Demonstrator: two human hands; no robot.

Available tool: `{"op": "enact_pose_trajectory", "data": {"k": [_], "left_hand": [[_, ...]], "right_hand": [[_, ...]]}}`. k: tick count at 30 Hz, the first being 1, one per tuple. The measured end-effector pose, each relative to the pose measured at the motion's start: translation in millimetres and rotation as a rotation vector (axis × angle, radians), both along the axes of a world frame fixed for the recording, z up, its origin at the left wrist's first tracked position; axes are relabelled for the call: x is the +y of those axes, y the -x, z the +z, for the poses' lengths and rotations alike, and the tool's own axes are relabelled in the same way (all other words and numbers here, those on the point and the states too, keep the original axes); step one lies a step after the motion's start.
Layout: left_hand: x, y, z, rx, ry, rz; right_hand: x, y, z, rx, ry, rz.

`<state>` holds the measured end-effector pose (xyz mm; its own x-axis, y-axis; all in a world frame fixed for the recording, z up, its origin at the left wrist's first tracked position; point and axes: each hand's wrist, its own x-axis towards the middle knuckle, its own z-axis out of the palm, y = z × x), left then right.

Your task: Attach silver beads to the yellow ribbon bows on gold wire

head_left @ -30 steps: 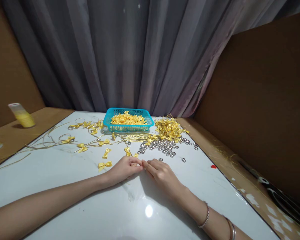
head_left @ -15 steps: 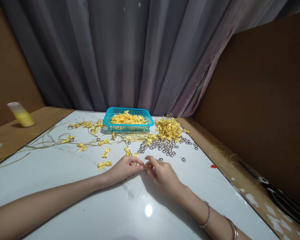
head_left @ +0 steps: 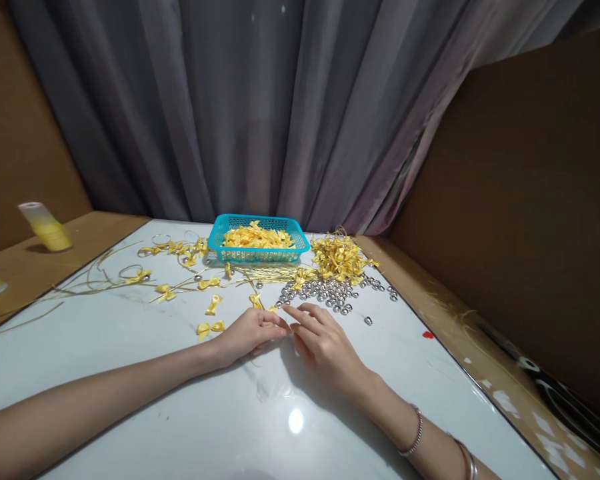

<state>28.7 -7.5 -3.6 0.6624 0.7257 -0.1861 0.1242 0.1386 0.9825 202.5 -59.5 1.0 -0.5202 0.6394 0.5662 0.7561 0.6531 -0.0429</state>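
My left hand (head_left: 253, 337) is closed in a pinch above the white tabletop, its thumb and forefinger pressed together. A thin gold cord runs by a yellow ribbon bow (head_left: 255, 301) just beyond this hand, and a fine strand shows below it, so the cord seems to pass through the fingers. Close against those fingertips is my right hand (head_left: 325, 343), its upper fingers stretched out and its lower fingertips drawn together. What they pinch is too small to make out. Left of my left hand lie loose bows (head_left: 211, 330), and silver drop-shaped beads (head_left: 325, 291) are scattered beyond my right hand.
A turquoise basket (head_left: 259, 255) of yellow bows stands at the back. Beside it is a heap of corded bows (head_left: 343, 259). More bows on cords (head_left: 165, 293) spread left across the white table (head_left: 190, 427). A yellow ribbon spool (head_left: 53, 235) stands far left.
My right fingers have stretched out further toward the left and come over my left fingertips. My left hand has stayed nearly still, in its pinch.
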Motion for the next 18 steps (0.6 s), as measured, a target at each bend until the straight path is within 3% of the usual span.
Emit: {"op": "enact_pose_trajectory", "data": {"k": [10, 18], "left_hand": [[1.2, 0.1, -0.5, 0.003, 0.004, -0.017], [1.5, -0.6, 1.3, 0.042, -0.002, -0.001]], "right_hand": [[6.8, -6.9, -3.9, -0.123, -0.124, 0.114], [5.4, -6.5, -1.7, -0.048, -0.065, 0.058]]}}
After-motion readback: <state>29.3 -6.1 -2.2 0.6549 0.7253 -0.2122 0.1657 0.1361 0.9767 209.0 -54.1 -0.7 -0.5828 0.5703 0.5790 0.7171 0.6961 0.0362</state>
